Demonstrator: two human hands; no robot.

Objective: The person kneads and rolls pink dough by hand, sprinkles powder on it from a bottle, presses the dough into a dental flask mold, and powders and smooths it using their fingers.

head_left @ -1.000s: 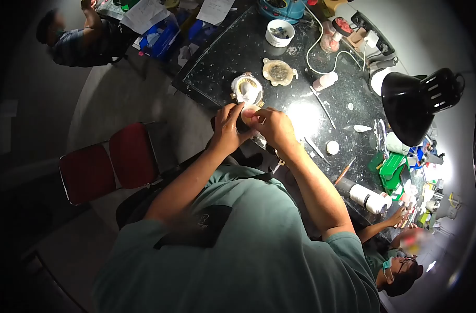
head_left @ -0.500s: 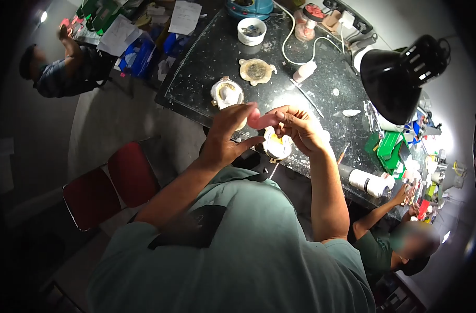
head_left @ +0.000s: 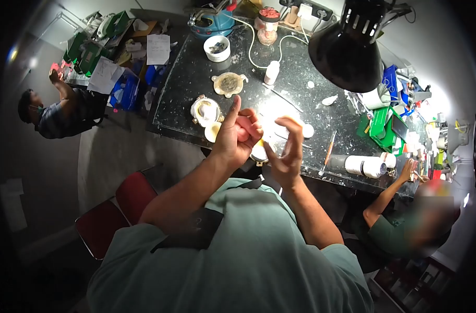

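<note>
My left hand (head_left: 232,140) has its fingers curled round a soft pink dough-like lump (head_left: 242,133), which shows partly between them. Close by on the right, my right hand (head_left: 287,152) is raised with its fingers apart and nothing in them. Below and between the hands, a round metal mould (head_left: 259,154) with a pale filling is partly hidden. Left of my left hand stand another round mould (head_left: 206,111) with white plaster inside and a pale yellowish disc (head_left: 213,132). A flat metal lid with lugs (head_left: 229,84) lies farther back.
A black lamp (head_left: 347,60) overhangs the dark table (head_left: 180,78). On it are a white bottle (head_left: 272,73), thin tool (head_left: 283,97), white tub (head_left: 217,48), jar of pink pieces (head_left: 267,26) and white cylinder (head_left: 364,166). Co-workers sit at left (head_left: 63,112) and right (head_left: 405,219).
The pink piece, stretched between both hands before, is now bunched in my left hand. My right hand has let go and opened. The camera view has shifted.
</note>
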